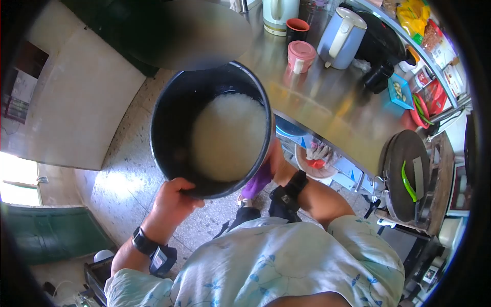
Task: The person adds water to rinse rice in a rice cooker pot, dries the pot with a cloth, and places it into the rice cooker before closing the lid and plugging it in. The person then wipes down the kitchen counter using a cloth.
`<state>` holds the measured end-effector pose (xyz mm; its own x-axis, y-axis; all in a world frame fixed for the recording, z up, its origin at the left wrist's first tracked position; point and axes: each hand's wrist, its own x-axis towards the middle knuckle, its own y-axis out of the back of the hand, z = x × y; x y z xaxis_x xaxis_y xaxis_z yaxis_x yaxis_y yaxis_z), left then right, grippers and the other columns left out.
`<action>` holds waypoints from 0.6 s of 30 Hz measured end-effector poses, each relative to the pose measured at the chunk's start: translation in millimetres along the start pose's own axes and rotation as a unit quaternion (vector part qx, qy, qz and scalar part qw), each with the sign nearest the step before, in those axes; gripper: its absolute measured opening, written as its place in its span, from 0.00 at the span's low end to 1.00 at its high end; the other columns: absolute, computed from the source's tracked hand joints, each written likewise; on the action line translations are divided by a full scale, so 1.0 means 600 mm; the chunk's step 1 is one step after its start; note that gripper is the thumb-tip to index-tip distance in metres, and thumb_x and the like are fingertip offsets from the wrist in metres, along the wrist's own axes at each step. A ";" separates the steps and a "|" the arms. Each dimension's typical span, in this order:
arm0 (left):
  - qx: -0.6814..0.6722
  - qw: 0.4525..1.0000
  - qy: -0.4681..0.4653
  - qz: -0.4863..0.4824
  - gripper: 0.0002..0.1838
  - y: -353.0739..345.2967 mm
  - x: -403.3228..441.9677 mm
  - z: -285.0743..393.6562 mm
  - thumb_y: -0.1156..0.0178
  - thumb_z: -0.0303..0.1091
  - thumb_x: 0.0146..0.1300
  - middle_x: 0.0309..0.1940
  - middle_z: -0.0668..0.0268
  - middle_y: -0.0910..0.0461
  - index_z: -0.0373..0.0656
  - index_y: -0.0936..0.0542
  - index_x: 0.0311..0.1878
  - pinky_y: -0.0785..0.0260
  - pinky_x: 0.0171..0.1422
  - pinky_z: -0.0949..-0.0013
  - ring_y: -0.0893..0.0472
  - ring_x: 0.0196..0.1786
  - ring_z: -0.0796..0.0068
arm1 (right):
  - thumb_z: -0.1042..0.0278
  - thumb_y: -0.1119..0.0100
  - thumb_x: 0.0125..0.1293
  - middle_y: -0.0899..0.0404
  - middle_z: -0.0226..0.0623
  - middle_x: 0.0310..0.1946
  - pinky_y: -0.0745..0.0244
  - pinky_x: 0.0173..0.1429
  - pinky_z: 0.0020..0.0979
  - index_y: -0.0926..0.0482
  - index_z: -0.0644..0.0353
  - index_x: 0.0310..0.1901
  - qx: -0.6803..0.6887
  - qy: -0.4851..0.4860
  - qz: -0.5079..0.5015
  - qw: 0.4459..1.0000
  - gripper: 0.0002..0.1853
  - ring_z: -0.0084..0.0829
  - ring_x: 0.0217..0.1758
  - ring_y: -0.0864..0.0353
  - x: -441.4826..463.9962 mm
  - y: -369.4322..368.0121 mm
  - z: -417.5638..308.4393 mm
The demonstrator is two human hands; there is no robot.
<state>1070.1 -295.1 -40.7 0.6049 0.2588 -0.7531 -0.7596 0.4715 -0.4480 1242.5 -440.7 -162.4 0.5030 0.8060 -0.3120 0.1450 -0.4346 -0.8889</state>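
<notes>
A deep dark rice cooker inner pot [174,123] is tilted in the air in front of me, with its mouth toward me. Whitish rice [230,138], seemingly in cloudy water, lies in its bottom and against its right side. My left hand [176,199] is closed on the rim at the lower left, thumb over the edge. My right hand [276,157] supports the pot's right side from outside; its fingers are hidden behind the pot. Something purple [258,181] shows just under the pot near my right hand; I cannot make out what it is.
On the steel counter [327,107] stand a pink lidded cup [301,56], a dark cup [296,30], a blue-grey kettle [342,38] and a blue tray [400,92]. A round board [404,174] with a green chili [407,179] and cleaver is at right. A basin [312,166] sits below.
</notes>
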 end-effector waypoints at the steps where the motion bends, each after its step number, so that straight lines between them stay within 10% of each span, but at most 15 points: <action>1: -0.013 1.000 0.005 -0.017 0.10 0.008 -0.008 0.002 0.57 0.21 0.49 0.31 0.53 0.27 0.30 0.31 0.35 0.38 0.25 0.61 0.28 0.26 0.58 | 0.53 0.62 0.63 0.29 0.41 0.48 0.33 0.54 0.35 0.34 0.62 0.51 0.015 0.020 -0.010 1.000 0.23 0.33 0.49 0.29 0.013 0.000 -0.010; 4: -0.015 1.000 -0.009 -0.008 0.15 0.017 -0.020 0.001 0.55 0.23 0.45 0.28 0.53 0.24 0.29 0.29 0.38 0.29 0.20 0.65 0.23 0.21 0.58 | 0.51 0.66 0.63 0.28 0.42 0.48 0.34 0.55 0.35 0.32 0.61 0.51 0.023 0.074 -0.064 0.995 0.25 0.35 0.50 0.29 0.042 -0.006 -0.059; 8: 0.033 0.994 -0.098 0.022 0.20 0.036 -0.010 -0.004 0.55 0.23 0.39 0.37 0.52 0.24 0.28 0.29 0.41 0.25 0.31 0.61 0.22 0.37 0.55 | 0.53 0.67 0.63 0.29 0.44 0.48 0.39 0.60 0.37 0.32 0.62 0.51 0.147 0.080 -0.206 0.964 0.24 0.38 0.52 0.31 0.017 0.000 -0.154; 15: 0.132 0.983 -0.006 -0.124 0.19 0.001 0.046 -0.014 0.58 0.19 0.43 0.35 0.49 0.27 0.27 0.33 0.44 0.26 0.31 0.53 0.23 0.33 0.50 | 0.56 0.60 0.62 0.24 0.36 0.36 0.30 0.47 0.31 0.27 0.61 0.41 -0.076 0.314 0.084 0.943 0.18 0.30 0.37 0.25 -0.145 0.108 -0.362; 18: 0.192 0.978 0.026 -0.073 0.21 -0.030 0.087 -0.049 0.56 0.20 0.42 0.34 0.48 0.26 0.25 0.34 0.45 0.23 0.25 0.59 0.21 0.28 0.53 | 0.62 0.57 0.60 0.24 0.38 0.37 0.33 0.46 0.29 0.26 0.64 0.42 -0.481 0.265 0.327 0.769 0.16 0.28 0.38 0.25 -0.241 0.134 -0.384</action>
<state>1108.4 -314.8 -86.1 0.6794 0.1277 -0.7226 -0.5148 0.7847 -0.3453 1377.7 -684.9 -111.1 0.9759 0.1225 -0.1807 0.1485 -0.9792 0.1384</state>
